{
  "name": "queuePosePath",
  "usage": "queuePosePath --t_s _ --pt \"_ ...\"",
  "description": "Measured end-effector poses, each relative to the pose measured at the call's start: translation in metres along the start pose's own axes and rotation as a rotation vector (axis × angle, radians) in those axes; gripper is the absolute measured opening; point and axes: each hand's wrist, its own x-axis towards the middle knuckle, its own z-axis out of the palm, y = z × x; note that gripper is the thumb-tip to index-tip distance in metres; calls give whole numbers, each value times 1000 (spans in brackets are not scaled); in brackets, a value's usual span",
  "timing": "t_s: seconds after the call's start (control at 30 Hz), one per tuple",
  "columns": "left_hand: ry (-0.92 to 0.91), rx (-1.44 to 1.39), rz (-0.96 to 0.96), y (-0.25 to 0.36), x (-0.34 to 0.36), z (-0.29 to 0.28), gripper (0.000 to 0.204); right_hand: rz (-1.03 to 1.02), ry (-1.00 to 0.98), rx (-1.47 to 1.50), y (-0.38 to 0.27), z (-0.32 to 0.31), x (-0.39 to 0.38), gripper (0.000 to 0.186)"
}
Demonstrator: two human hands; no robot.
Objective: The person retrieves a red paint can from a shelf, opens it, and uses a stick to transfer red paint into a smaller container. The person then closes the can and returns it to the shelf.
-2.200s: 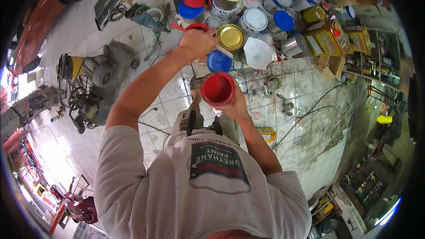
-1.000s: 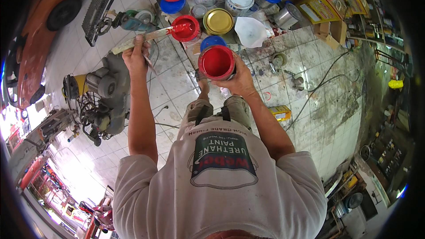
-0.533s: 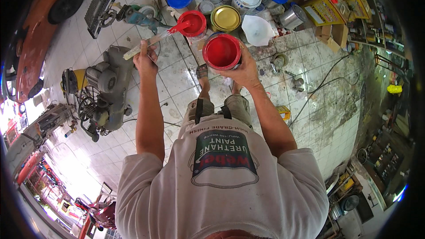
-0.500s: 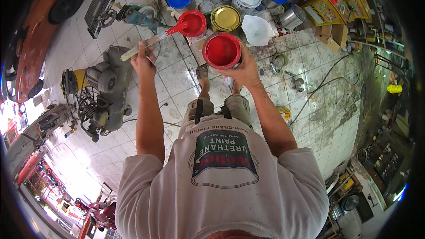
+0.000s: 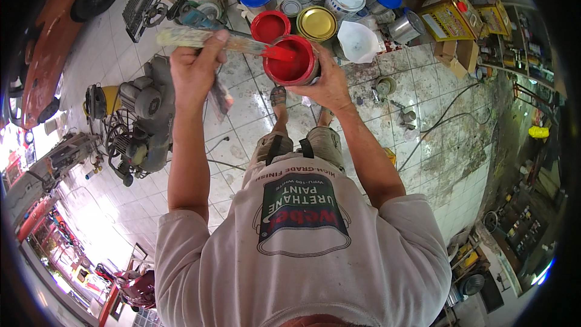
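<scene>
My left hand [image 5: 195, 69] grips a long pale paint stick [image 5: 233, 43], its red-coated end over or inside a red paint can [image 5: 292, 70]. A second flat, stained tool [image 5: 221, 100] hangs below from the same hand. My right hand [image 5: 328, 83] wraps round that can from the right, holding it up with its mouth facing me. Just beyond stand an open can of red paint [image 5: 270, 23] and a closed gold-lidded tin [image 5: 316, 23], with a white paper funnel or sheet [image 5: 358, 39] to their right.
Many cans crowd the top, with yellow boxes [image 5: 442, 23] at right. At left are an air compressor [image 5: 145, 106], a blue power tool [image 5: 200, 17] and an orange car [image 5: 45, 42]. A cable [image 5: 423, 130] snakes over the tiled floor [image 5: 417, 72].
My left hand has moved up and rightward, bringing the red-tipped stick from the standing red can to the held can, which has shifted slightly up and left.
</scene>
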Motion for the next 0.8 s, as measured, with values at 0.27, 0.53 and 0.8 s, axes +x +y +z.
queuePosePath --t_s 0.27,0.53,0.8 --pt "-105 63 -23 -13 2 19 24 -10 2 -21 -3 -3 -4 108" --pt "-63 -343 -201 -32 5 5 22 2 14 -5 0 -4 -7 109" --pt "-44 -618 -148 -31 1 -17 25 4 60 100 -1 5 -3 109"
